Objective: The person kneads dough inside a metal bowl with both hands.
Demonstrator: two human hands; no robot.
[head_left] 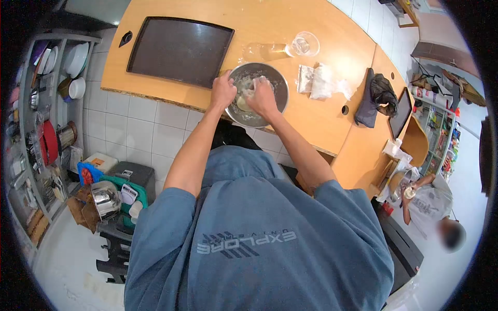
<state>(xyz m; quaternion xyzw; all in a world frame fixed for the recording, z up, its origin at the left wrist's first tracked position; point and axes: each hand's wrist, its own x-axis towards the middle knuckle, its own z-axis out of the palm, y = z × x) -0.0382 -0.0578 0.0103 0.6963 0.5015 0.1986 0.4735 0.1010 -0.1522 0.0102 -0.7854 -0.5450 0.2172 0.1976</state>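
A metal mixing bowl (280, 85) sits at the front edge of the wooden table, its inner wall smeared with white. My left hand (223, 92) grips the bowl's left rim, fingers closed over it. Inside the bowl, my right hand (263, 97) is curled on a lump of pale dough (241, 102), and its fingers are coated white. Part of the dough is hidden beneath that hand.
Left of the bowl lies a dark baking tray (179, 51). Behind it are a clear bottle (267, 51) on its side and a plastic cup (310, 41). White packets (322, 82) and dark cloth (367, 103) lie rightward. Another person (428, 199) works at far right.
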